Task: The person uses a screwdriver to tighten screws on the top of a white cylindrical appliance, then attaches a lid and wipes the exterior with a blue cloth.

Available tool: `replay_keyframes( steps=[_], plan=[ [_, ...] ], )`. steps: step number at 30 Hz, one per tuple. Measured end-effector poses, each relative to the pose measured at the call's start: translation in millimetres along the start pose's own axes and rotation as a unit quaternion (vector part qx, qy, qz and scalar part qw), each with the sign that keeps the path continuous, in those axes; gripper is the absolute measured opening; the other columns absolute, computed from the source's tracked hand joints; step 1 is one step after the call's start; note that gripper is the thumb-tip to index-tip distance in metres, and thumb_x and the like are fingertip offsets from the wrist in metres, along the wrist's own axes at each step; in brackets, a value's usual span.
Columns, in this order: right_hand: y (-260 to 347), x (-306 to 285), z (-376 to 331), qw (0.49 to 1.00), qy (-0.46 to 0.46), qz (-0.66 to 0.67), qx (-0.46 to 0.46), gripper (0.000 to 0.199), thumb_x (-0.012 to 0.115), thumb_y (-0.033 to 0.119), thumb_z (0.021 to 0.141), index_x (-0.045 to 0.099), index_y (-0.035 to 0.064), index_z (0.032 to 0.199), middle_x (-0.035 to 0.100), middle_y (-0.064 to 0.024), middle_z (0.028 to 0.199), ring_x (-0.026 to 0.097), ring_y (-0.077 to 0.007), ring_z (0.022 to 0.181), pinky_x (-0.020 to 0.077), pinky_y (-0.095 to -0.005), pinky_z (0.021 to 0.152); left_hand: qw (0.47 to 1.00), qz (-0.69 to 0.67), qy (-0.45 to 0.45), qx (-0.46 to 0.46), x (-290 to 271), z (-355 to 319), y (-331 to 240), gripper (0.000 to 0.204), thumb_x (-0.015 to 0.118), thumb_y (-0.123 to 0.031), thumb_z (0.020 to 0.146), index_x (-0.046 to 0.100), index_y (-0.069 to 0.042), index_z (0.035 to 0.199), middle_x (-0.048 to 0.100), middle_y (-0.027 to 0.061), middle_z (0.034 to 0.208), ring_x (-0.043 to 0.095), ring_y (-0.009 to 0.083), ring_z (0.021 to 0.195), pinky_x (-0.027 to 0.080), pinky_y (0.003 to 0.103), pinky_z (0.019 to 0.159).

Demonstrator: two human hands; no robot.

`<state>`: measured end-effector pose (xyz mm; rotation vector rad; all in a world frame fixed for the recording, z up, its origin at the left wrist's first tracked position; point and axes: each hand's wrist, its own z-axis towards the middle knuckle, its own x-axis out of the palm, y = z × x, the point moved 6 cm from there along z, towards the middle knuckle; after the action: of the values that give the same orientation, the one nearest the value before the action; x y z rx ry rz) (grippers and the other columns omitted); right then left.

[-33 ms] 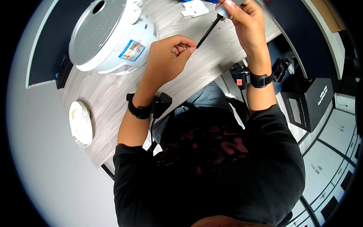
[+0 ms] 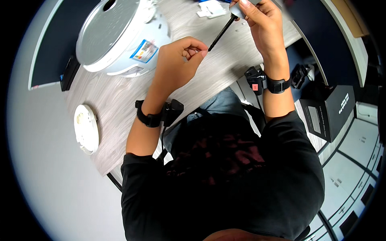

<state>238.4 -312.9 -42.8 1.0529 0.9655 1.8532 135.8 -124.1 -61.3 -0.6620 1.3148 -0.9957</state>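
Note:
My right hand, at the top of the view, is closed around the grey handle of a screwdriver with a long black shaft. The shaft slants down to the left. At its tip, thumb and forefinger of my left hand pinch together; whatever is between them is too small to make out. Left of that hand, a white rounded appliance body lies tilted on the table, its grey flat face with a round hole turned up and left. A blue-edged label is on its side.
A white round lid-like part lies near the table's left edge. White plastic pieces and tiny bits lie at the far side. A black box stands at the right. Dark partitions border the wood-grain table.
The view has shifted slightly, so the appliance appears a little further right. Both hands keep the same hold and position at the screwdriver.

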Motion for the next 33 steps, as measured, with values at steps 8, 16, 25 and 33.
replay_keyframes(
  steps=[8, 16, 25, 33],
  plan=[
    [4.2, 76.0, 7.8, 0.996, 0.081, 0.042, -0.006, 0.024, 0.073, 0.018, 0.092, 0.066, 0.0008, 0.108, 0.067, -0.0022, 0.088, 0.058, -0.0088, 0.074, 0.0445, -0.0233, 0.069, 0.99, -0.011, -0.131, 0.043, -41.8, -46.0, 4.3, 0.014, 0.075, 0.0, 0.085, 0.069, -0.002, 0.098, 0.074, 0.0056, 0.083, 0.069, 0.0105, 0.075, 0.05, 0.022, 0.065],
    [1.0, 103.3, 2.8, 0.993, 0.112, 0.037, -0.013, 0.026, 0.074, 0.018, 0.091, 0.066, 0.0003, 0.108, 0.068, -0.0033, 0.088, 0.058, -0.0091, 0.075, 0.0446, -0.0231, 0.068, 0.987, -0.035, -0.151, 0.03, -58.0, -64.4, 5.4, 0.021, 0.075, 0.0, 0.084, 0.068, -0.002, 0.104, 0.075, 0.0072, 0.087, 0.072, 0.0126, 0.081, 0.053, 0.023, 0.07],
    [1.2, 124.7, 9.4, 0.983, 0.183, 0.03, 0.017, 0.025, 0.075, 0.018, 0.091, 0.068, -0.0001, 0.107, 0.069, -0.0036, 0.091, 0.059, -0.0094, 0.076, 0.0463, -0.0239, 0.069, 0.991, -0.098, -0.092, -0.025, -70.4, -69.9, 2.5, 0.023, 0.072, 0.003, 0.085, 0.068, -0.001, 0.107, 0.075, 0.0074, 0.086, 0.068, 0.0111, 0.076, 0.051, 0.023, 0.068],
    [38.7, 179.0, 43.1, 0.97, 0.237, 0.008, -0.049, 0.03, 0.072, 0.025, 0.095, 0.069, -0.0013, 0.109, 0.068, -0.0037, 0.091, 0.062, -0.0097, 0.077, 0.049, -0.024, 0.071, 0.985, 0.034, -0.162, 0.038, -120.1, -69.7, -37.1, 0.025, 0.076, 0.001, 0.081, 0.071, -0.003, 0.106, 0.075, 0.0034, 0.08, 0.063, 0.0079, 0.069, 0.048, 0.023, 0.065]
  ],
)
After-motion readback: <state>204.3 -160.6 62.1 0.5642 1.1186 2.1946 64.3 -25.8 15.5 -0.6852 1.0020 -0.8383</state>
